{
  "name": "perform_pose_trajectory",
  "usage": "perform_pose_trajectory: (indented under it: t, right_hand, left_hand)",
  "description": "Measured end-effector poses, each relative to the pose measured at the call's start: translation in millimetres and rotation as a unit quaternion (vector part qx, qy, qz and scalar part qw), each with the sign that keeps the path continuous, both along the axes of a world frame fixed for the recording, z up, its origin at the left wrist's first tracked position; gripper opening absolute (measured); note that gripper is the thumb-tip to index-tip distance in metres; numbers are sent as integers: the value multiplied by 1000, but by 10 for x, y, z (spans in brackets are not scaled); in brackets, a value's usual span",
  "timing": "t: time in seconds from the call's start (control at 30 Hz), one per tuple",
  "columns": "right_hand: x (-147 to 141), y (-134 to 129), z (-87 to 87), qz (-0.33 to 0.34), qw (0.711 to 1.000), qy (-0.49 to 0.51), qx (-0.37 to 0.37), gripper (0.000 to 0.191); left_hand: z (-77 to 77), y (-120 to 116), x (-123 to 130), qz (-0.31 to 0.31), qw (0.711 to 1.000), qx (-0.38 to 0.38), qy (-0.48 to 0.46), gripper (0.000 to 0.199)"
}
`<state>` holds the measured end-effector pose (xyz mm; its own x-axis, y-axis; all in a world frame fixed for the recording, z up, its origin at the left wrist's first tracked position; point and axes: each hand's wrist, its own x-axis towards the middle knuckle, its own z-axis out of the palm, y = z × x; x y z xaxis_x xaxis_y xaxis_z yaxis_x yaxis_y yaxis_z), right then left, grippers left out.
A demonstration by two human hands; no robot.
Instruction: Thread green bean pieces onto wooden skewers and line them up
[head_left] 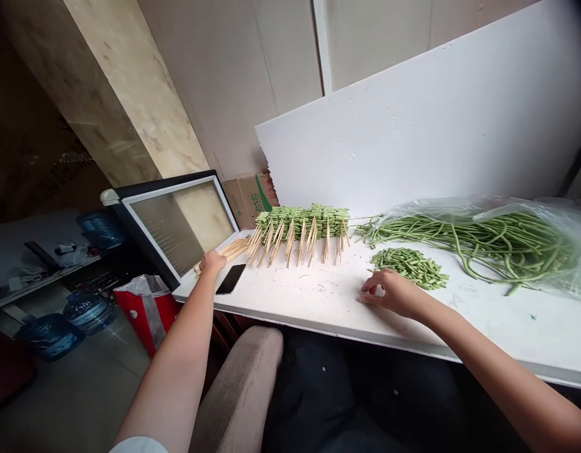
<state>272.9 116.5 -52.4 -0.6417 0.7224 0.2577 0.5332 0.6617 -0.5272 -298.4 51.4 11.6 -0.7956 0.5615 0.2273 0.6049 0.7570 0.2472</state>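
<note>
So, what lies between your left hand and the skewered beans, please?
In the head view, loose wooden skewers lie between the left hand and the skewered beans.

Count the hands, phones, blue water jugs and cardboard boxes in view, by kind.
left hand and right hand: 2
smartphone: 1
blue water jugs: 3
cardboard box: 1
Total: 7

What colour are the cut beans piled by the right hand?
The cut beans are mid-green, best seen in the head view.
</note>
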Motion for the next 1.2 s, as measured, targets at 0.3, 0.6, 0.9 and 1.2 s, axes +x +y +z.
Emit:
perform_pose_trajectory:
  t: [0.3,0.6,0.9,1.2]
  right_hand:
    - [90,-30,100,18,996,-75,-39,25]
    - [63,118,-38,30,996,-87,1,28]
    - [-22,89,-60,11,997,-24,77,58]
    - [-68,33,19,-18,997,-3,79,63]
  left_hand:
    - [-435,-650,-501,11,1000,-11,-27,26]
    - [-645,-636,-634,-59,998,-15,-8,30]
    - [-731,-509,-638,-63,997,-36,3,28]
    - [-699,-460,-649,-50,998,-35,-5,27]
